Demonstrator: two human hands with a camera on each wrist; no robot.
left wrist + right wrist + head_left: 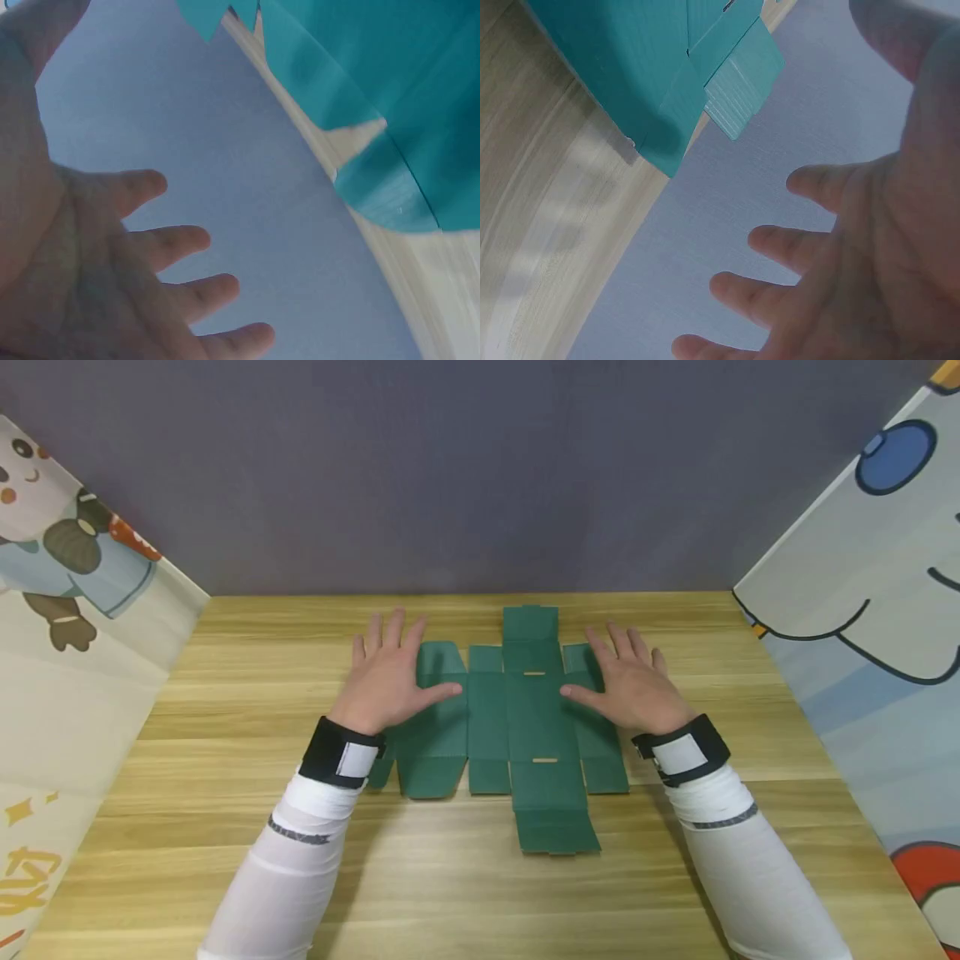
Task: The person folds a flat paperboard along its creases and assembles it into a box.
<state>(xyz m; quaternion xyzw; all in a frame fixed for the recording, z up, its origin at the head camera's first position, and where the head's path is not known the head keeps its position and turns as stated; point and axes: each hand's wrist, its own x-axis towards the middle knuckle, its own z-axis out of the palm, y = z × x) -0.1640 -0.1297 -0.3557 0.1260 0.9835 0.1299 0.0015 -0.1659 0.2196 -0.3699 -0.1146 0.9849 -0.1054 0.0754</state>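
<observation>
A flat, unfolded green cardboard box (pixel 542 718) lies on the table, with creased panels, side flaps and two small slots in its middle column. My left hand (pixel 388 681) hovers over its left panels, fingers spread and palm down, hiding part of the flaps there. Over the right-hand panels my right hand (pixel 633 683) is held the same way, thumb toward the middle. Neither hand holds anything. In the left wrist view the spread fingers stand apart from the cardboard (pixel 330 75). The right wrist view likewise shows a gap between the fingers and the cardboard (pixel 630 75).
The wooden table (pixel 450 902) ends at a grey-blue wall (pixel 480 477) behind the cardboard. Panels with cartoon prints stand at the left (pixel 90 635) and right (pixel 847 577) sides. Each wrist wears a black strap over a white sleeve.
</observation>
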